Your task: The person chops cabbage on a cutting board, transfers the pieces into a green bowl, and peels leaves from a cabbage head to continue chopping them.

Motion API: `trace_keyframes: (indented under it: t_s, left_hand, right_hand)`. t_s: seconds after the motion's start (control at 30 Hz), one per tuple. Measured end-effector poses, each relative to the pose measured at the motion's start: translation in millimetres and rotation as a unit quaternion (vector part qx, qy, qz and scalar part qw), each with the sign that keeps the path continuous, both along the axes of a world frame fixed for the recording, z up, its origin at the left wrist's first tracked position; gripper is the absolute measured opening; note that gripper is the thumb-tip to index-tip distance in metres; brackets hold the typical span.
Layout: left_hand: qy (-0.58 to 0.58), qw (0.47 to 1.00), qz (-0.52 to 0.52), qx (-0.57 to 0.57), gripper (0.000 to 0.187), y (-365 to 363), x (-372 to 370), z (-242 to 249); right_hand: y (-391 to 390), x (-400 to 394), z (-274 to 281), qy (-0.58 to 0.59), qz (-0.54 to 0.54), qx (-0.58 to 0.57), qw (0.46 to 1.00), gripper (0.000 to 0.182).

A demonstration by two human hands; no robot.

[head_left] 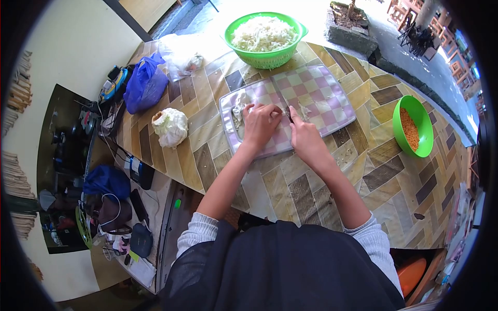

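Observation:
My right hand (305, 133) grips a knife (280, 93), its blade pointing away from me over the pink-and-white checked cutting board (332, 116). Just left of the blade, my left hand (261, 124) has curled fingers pressed down on a pale piece of cabbage, mostly hidden under them. Cabbage scraps (240, 106) lie on the board's left side, and a few shreds (305, 110) sit to the right of the knife. On the table left of the board rests a trimmed cabbage head (171, 127), its stem end showing.
A green colander (267, 60) heaped with shredded cabbage (264, 34) stands beyond the board. At the right is a green bowl (424, 127) with orange shreds (409, 128). A blue plastic bag (145, 85) and a clear bag (179, 59) lie at the table's left.

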State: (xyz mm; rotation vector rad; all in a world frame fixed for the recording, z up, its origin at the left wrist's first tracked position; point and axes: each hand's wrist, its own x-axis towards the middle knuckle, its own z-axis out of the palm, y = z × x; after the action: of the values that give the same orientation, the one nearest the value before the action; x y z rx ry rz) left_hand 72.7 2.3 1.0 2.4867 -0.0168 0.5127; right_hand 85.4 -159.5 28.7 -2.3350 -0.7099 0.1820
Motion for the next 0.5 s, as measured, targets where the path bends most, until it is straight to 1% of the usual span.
trace_keyframes:
  t_s: [0.1, 0.2, 0.3, 0.4, 0.5]
  left_hand:
    - [0.000, 1.000, 0.004, -0.012, 0.011, 0, 1, 0]
    - [0.006, 1.000, 0.008, -0.025, 0.012, -1, 1, 1]
    - [0.006, 0.999, 0.004, -0.045, 0.009, 0, 2, -3]
    - [0.000, 0.999, 0.008, -0.048, 0.012, 1, 3, -6]
    - [0.009, 0.999, 0.009, -0.051, 0.012, 2, 3, -6]
  right_hand:
    - [-4, -11, 14, 0.024, -0.006, -0.015, 1.000, 0.057]
    - [-2, -26, -1, 0.008, -0.018, -0.065, 0.998, 0.058]
    - [5, -40, -20, -0.059, -0.051, -0.094, 0.993, 0.049]
    - [10, -18, -25, -0.057, -0.054, -0.054, 0.995, 0.048]
    - [10, -1, -14, -0.032, -0.007, -0.034, 0.999, 0.055]
